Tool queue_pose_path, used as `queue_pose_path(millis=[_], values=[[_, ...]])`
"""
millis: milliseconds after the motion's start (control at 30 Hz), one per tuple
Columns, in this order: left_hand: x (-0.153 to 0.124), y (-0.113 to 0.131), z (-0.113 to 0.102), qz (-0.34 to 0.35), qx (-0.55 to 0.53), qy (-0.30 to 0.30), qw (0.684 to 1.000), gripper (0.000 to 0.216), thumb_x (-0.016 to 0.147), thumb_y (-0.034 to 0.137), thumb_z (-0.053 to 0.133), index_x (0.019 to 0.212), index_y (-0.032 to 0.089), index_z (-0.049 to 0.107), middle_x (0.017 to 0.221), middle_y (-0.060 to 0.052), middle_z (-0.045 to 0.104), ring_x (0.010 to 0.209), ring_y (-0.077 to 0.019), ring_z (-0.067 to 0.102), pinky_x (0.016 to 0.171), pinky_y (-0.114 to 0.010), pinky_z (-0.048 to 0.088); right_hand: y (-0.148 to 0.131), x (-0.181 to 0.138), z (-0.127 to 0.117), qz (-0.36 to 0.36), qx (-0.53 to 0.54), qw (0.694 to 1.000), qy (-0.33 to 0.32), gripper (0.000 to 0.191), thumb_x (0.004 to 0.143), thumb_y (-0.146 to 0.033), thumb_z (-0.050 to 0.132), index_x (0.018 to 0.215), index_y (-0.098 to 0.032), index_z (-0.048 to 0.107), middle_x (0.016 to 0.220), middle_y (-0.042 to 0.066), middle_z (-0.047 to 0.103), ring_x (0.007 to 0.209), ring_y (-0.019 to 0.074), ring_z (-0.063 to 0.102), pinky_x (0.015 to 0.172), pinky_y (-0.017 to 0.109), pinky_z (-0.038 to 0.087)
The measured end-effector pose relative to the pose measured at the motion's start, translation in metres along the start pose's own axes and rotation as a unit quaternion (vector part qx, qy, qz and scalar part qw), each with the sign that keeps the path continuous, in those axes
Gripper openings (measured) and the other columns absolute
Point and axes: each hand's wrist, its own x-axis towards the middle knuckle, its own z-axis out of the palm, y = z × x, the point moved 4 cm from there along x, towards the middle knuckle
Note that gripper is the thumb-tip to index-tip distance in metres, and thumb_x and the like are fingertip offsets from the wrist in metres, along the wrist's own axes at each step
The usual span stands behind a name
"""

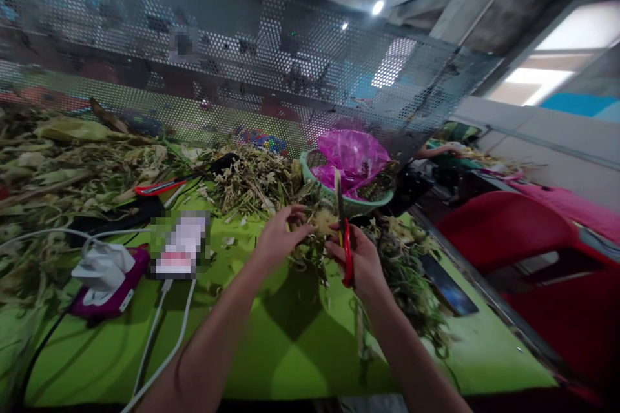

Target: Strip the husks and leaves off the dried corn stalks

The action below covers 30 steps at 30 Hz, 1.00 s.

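Observation:
Red-handled scissors are in my right hand, their blades pointing up and away from me. The thumb and fingertips of my left hand curl around the edge of a pale, fluffy dried plant piece. The tips of my right fingers touch its other side. Thin stems and leaves hang below it, over the green tabletop. Just beyond my hands stands a pale green basket with a pink plastic bag in it.
Dried plants heap along the back and left; greener stems lie right, beside a dark phone. Left are a red cutter knife, a blurred-out phone, cables and a purple power strip. Red chairs stand right.

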Motion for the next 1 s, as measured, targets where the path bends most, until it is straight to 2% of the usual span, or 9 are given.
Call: queue_pose_path(millis=[133, 200, 267, 367, 500, 567, 667, 800, 1000], values=[[-0.002, 0.007, -0.019, 0.007, -0.064, 0.202, 0.977, 0.024, 0.078, 0.029, 0.059, 0.1, 0.019, 0.059, 0.097, -0.005, 0.061, 0.089, -0.0161, 0.056, 0.079, -0.027, 0.043, 0.004, 0.0, -0.004, 0.004, 0.127, 0.989, 0.074, 0.05, 0.053, -0.023, 0.086, 0.096, -0.022, 0.059, 0.073, -0.003, 0.067, 0.059, 0.013, 0.064, 0.054, 0.022, 0.05], [-0.004, 0.002, -0.022, -0.015, -0.106, 0.252, 0.962, 0.016, 0.078, 0.022, 0.054, 0.093, 0.019, 0.056, 0.092, -0.004, 0.059, 0.086, -0.0146, 0.055, 0.081, -0.027, 0.043, 0.007, 0.001, -0.004, 0.018, 0.174, 0.98, 0.095, 0.05, 0.052, -0.021, 0.086, 0.095, -0.022, 0.06, 0.071, -0.003, 0.068, 0.059, 0.0139, 0.065, 0.053, 0.022, 0.05], [-0.004, -0.005, -0.02, -0.048, -0.149, 0.269, 0.95, 0.019, 0.074, 0.014, 0.05, 0.092, 0.019, 0.054, 0.093, -0.004, 0.059, 0.087, -0.0148, 0.056, 0.083, -0.029, 0.044, 0.009, 0.002, -0.002, 0.029, 0.213, 0.971, 0.107, 0.049, 0.052, -0.019, 0.085, 0.095, -0.022, 0.06, 0.068, -0.004, 0.068, 0.059, 0.0142, 0.065, 0.049, 0.021, 0.05], [-0.006, -0.014, -0.007, -0.123, -0.203, 0.222, 0.946, 0.031, 0.071, 0.012, 0.048, 0.101, 0.02, 0.052, 0.097, -0.006, 0.064, 0.084, -0.017, 0.06, 0.079, -0.033, 0.045, 0.01, 0.002, 0.002, 0.036, 0.262, 0.958, 0.111, 0.048, 0.053, -0.017, 0.084, 0.095, -0.022, 0.061, 0.069, -0.004, 0.068, 0.06, 0.0135, 0.066, 0.049, 0.02, 0.051], [-0.009, -0.007, 0.019, -0.12, -0.217, 0.037, 0.968, 0.03, 0.067, 0.012, 0.061, 0.097, 0.019, 0.059, 0.095, -0.006, 0.069, 0.087, -0.017, 0.062, 0.082, -0.03, 0.046, 0.008, -0.004, 0.011, 0.042, 0.299, 0.947, 0.106, 0.052, 0.053, -0.016, 0.084, 0.099, -0.022, 0.06, 0.071, -0.004, 0.068, 0.06, 0.0129, 0.065, 0.046, 0.019, 0.05], [-0.01, -0.006, 0.027, -0.116, -0.202, -0.023, 0.972, 0.025, 0.065, 0.017, 0.07, 0.089, 0.017, 0.063, 0.09, -0.007, 0.07, 0.085, -0.0168, 0.063, 0.082, -0.029, 0.047, 0.008, -0.007, 0.018, 0.045, 0.301, 0.948, 0.089, 0.054, 0.054, -0.017, 0.084, 0.102, -0.023, 0.059, 0.072, -0.004, 0.068, 0.059, 0.013, 0.064, 0.04, 0.018, 0.045], [-0.008, -0.012, 0.03, -0.112, -0.17, -0.031, 0.979, 0.024, 0.064, 0.025, 0.075, 0.083, 0.015, 0.064, 0.082, -0.006, 0.069, 0.075, -0.0153, 0.062, 0.076, -0.029, 0.047, 0.009, -0.014, 0.028, 0.052, 0.292, 0.952, 0.068, 0.052, 0.055, -0.02, 0.083, 0.102, -0.023, 0.058, 0.074, -0.004, 0.067, 0.059, 0.0132, 0.064, 0.041, 0.018, 0.045], [-0.003, -0.017, 0.023, -0.114, -0.163, 0.005, 0.98, 0.023, 0.066, 0.029, 0.074, 0.08, 0.015, 0.063, 0.076, -0.002, 0.066, 0.071, -0.013, 0.059, 0.072, -0.026, 0.045, 0.011, -0.023, 0.031, 0.078, 0.223, 0.97, 0.055, 0.05, 0.058, -0.027, 0.083, 0.1, -0.025, 0.056, 0.074, -0.004, 0.065, 0.062, 0.0148, 0.064, 0.045, 0.021, 0.046], [-0.003, -0.011, 0.013, -0.138, -0.18, 0.052, 0.973, 0.018, 0.067, 0.028, 0.072, 0.074, 0.016, 0.059, 0.066, 0.001, 0.06, 0.066, -0.0109, 0.054, 0.067, -0.023, 0.045, 0.003, -0.031, 0.007, 0.05, 0.028, 0.998, -0.031, 0.05, 0.071, -0.041, 0.075, 0.113, -0.03, 0.051, 0.067, -0.007, 0.052, 0.051, 0.0097, 0.051, 0.046, 0.021, 0.042]])
